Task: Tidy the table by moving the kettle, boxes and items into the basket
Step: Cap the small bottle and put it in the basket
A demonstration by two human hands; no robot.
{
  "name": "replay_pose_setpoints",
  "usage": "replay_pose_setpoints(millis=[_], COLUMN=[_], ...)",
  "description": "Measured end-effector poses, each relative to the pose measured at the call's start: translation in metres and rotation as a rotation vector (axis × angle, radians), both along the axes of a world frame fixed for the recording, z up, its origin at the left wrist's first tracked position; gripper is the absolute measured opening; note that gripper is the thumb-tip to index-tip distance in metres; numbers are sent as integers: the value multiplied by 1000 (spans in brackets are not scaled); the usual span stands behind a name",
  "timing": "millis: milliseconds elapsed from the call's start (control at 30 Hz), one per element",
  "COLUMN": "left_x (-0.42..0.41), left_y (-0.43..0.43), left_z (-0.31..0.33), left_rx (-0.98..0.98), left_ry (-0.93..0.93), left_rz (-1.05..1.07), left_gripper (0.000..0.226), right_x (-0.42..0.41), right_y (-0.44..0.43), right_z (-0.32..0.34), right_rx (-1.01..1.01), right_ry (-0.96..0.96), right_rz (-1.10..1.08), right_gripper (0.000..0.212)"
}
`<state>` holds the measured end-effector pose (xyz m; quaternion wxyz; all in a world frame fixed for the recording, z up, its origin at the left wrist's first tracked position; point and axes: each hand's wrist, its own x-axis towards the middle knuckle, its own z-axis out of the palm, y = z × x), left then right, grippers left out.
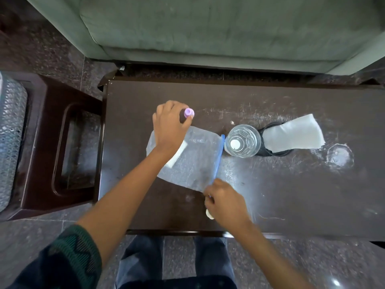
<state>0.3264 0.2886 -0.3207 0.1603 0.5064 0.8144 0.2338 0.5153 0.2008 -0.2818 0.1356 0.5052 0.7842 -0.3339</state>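
My left hand [169, 124] is closed around a small dark bottle with a purple cap [189, 112] on the dark table [291, 195]. Under my left wrist lies a clear zip bag with a blue seal [195, 161]. My right hand [226, 202] pinches the bag's near corner at the blue strip, and a small cream object [209, 214] shows beneath its fingers. A clear plastic water bottle [242, 141] stands to the right of the bag. Behind it a white tissue [293, 134] lies over a black round object [270, 152]. The basket [10, 130] is at the far left edge.
A dark brown plastic stool [60, 147] stands left of the table, with the white mesh basket beyond it. A green sofa [208, 28] runs along the far side. White ring marks [339, 156] stain the table's right part. My legs are at the near edge.
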Motion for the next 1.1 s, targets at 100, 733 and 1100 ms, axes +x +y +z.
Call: replay_pose_setpoints(millis=[100,733,1100], left_x=[-4,-70,-185], left_y=[-21,-74,-138], left_z=[2,49,108], left_rx=[22,134,413], left_ry=[-23,-354,-473], left_rz=[-14,67,521], left_gripper=[14,15,12], right_x=[9,-63,-273], right_y=[-43,8,69], right_z=[-13,5,64], right_rx=[22,242,10], right_ry=[-175,425,769], right_rz=[69,-187,-142], right_gripper=[22,12,13])
